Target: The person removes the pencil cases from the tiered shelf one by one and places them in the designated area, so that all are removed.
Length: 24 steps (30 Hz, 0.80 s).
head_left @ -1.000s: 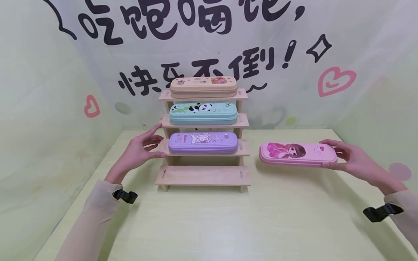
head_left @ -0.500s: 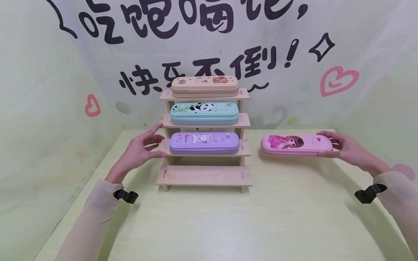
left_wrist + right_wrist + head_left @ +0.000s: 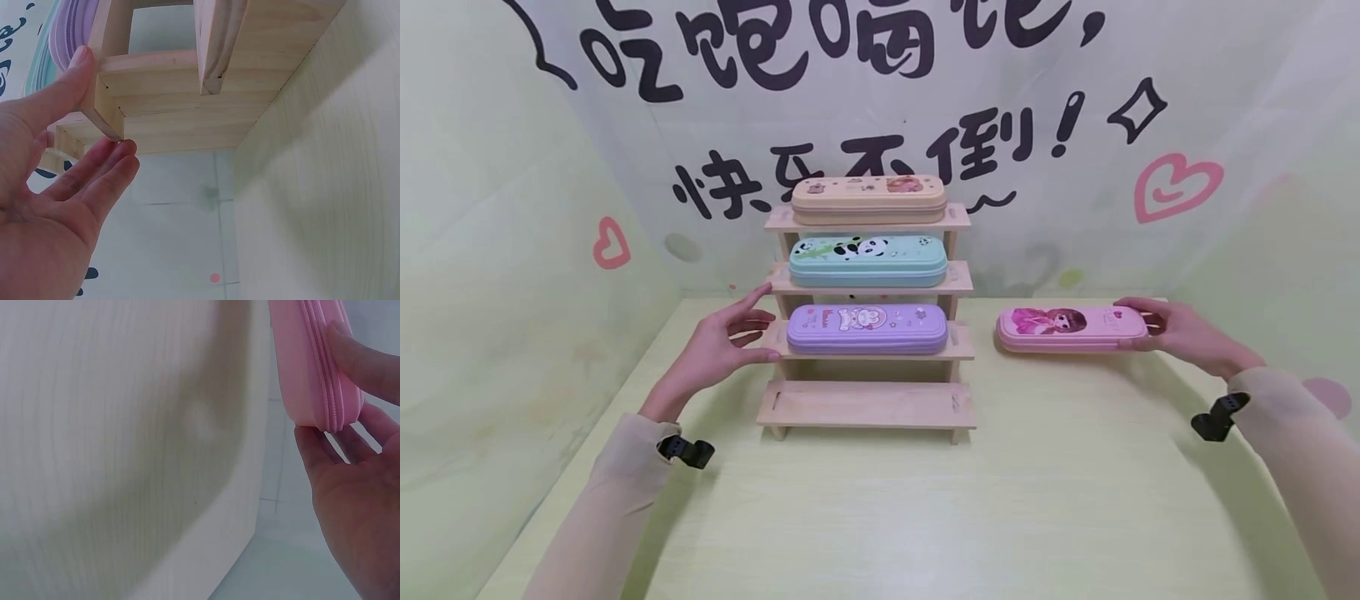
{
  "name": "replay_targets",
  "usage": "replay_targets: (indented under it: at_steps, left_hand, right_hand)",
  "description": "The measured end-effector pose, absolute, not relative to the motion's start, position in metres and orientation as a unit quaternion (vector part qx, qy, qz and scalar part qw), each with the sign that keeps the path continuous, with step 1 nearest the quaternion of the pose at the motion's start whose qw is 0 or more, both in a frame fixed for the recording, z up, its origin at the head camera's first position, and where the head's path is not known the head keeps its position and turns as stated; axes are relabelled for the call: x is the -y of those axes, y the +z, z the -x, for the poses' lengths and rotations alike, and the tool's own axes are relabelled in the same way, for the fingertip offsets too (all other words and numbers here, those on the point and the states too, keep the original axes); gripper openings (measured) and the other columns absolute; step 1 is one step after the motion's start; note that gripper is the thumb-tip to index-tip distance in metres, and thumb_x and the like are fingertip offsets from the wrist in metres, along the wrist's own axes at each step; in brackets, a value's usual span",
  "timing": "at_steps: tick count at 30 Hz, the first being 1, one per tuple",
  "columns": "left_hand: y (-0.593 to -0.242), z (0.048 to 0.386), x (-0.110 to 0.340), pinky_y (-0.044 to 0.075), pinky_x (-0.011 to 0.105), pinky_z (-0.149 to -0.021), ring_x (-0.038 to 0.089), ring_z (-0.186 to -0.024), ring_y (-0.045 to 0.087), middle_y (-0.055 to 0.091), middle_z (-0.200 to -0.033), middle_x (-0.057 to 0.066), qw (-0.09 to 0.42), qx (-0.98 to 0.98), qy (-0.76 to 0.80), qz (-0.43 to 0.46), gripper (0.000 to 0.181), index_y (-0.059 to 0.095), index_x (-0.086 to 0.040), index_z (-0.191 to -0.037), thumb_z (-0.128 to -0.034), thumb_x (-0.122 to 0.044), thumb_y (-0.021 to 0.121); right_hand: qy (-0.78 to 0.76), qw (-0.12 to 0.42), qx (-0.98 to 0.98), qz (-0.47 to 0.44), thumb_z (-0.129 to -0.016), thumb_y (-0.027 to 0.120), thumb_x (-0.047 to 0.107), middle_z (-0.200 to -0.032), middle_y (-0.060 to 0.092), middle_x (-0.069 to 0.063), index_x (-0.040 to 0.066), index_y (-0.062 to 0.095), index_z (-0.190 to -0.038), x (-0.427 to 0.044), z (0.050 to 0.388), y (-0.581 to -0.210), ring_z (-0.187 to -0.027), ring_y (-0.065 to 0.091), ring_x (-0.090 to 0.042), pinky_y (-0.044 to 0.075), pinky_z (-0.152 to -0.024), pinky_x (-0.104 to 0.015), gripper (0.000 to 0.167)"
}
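My right hand grips the right end of a pink pencil case printed with a doll-like girl. In the right wrist view, the zipped end of the pink pencil case sits between thumb and fingers, apart from its shadow on the table. At the left, my left hand holds the end of a tier of the wooden step rack, thumb and fingertips against the wood. A purple pencil case, a mint panda pencil case and a cream pencil case lie on the upper tiers.
The rack stands on a pale wooden table, its lowest tier bare. Behind is a pale wall sheet with black lettering and pink hearts. Sheets also close off the left and right sides.
My right hand has carried the pink pencil case backward and slightly left, lowering it nearer to the table. The left hand and the rack have stayed put.
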<state>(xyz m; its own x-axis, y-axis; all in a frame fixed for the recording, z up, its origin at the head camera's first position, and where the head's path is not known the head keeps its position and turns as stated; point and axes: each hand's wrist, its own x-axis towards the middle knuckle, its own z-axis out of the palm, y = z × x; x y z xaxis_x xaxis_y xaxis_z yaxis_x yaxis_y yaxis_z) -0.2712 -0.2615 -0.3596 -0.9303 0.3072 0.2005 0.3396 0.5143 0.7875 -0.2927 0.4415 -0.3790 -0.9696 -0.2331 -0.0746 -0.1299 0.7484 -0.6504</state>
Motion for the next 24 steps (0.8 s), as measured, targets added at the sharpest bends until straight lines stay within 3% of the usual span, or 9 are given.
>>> replay_targets:
  at_steps: [6, 14, 21, 24]
  left_hand:
    - [-0.359, 0.271, 0.261, 0.051, 0.050, -0.110, 0.036, -0.129, 0.060, 0.063, -0.138, 0.018, 0.018, 0.870, -0.457, 0.185, 0.106, 0.035, -0.035, -0.166, -0.0814, -0.009, 0.093]
    - [-0.359, 0.270, 0.261, 0.050, 0.054, -0.110, 0.037, -0.130, 0.060, 0.062, -0.139, 0.019, 0.018, 0.871, -0.455, 0.184, 0.107, 0.033, -0.035, -0.166, -0.0815, -0.010, 0.093]
    - [-0.359, 0.269, 0.261, 0.050, 0.054, -0.109, 0.038, -0.129, 0.060, 0.063, -0.138, 0.018, 0.020, 0.868, -0.459, 0.185, 0.106, 0.035, -0.035, -0.166, -0.0809, -0.009, 0.094]
    - [-0.359, 0.269, 0.261, 0.051, 0.054, -0.109, 0.037, -0.129, 0.061, 0.063, -0.137, 0.018, 0.021, 0.869, -0.458, 0.186, 0.106, 0.035, -0.035, -0.166, -0.0810, -0.010, 0.094]
  right_hand:
    - [-0.350, 0.076, -0.927, 0.116, -0.095, 0.081, 0.022, -0.152, 0.046, -0.024, 0.004, 0.039, -0.161, -0.440, 0.305, -0.387, -0.123, 0.046, -0.023, 0.045, -0.085, -0.013, 0.080]
    - [-0.355, 0.076, -0.922, 0.135, -0.095, 0.081, 0.016, -0.149, 0.050, -0.026, -0.001, 0.041, -0.159, -0.436, 0.311, -0.384, -0.114, 0.051, -0.005, 0.046, -0.086, -0.008, 0.078]
    - [-0.350, 0.105, -0.922, 0.131, -0.096, 0.080, 0.019, -0.158, 0.038, -0.031, 0.001, 0.036, -0.162, -0.435, 0.315, -0.381, -0.135, 0.046, -0.045, 0.044, -0.086, -0.008, 0.081]
    - [-0.348, 0.106, -0.922, 0.130, -0.096, 0.080, 0.016, -0.157, 0.038, -0.034, -0.001, 0.036, -0.162, -0.435, 0.317, -0.383, -0.139, 0.042, -0.051, 0.042, -0.085, -0.006, 0.082]
